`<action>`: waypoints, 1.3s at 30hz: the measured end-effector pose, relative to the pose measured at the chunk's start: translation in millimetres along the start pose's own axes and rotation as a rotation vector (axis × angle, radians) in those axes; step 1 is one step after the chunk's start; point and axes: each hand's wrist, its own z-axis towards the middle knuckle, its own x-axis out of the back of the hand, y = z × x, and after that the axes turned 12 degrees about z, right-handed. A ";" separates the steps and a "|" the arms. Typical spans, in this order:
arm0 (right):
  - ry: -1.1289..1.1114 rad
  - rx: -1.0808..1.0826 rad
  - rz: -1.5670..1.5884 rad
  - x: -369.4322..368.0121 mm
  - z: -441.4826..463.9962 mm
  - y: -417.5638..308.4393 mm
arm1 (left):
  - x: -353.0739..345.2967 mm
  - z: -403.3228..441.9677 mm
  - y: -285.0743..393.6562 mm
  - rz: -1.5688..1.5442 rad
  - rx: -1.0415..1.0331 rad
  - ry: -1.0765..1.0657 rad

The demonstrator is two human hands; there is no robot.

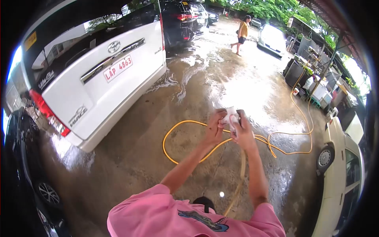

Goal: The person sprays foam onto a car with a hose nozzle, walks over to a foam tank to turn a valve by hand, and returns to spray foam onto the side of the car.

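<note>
Out in front of me, both hands are closed on a small, crumpled white bundle (229,117) that looks like a wet cloth or foamy sponge; its exact kind is unclear. My left hand (215,124) grips its left side, and my right hand (243,128) holds the right side, with a pinkish edge showing near those fingers. Behind and below my hands, a yellow hose (179,123) lies looped on the wet concrete floor (158,166). A pale brown streak (241,170) runs down from below my right hand; I cannot tell whether it is water or a floor mark.
A white van (92,98) stands at left, with dark cars (27,150) (187,19) beside and beyond it. A cream car (339,158) is at right. Further off, a person (243,33) walks near a white car (271,39). Drums and clutter (296,73) line the right side.
</note>
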 end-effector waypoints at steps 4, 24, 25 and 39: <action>0.080 0.068 -0.068 51.4 143.2 12.5 | -91.4 34.4 -120.3 -0.260 0.237 -0.037; -0.116 0.123 -0.569 285.0 855.9 128.4 | -424.1 182.4 -717.6 -0.727 0.883 -0.172; -0.104 0.099 -0.536 301.7 883.3 151.0 | -427.9 191.2 -737.9 -0.552 0.649 -0.272; 0.101 0.111 -0.287 390.2 1219.3 129.1 | -655.7 344.6 -1031.3 -0.363 0.723 0.075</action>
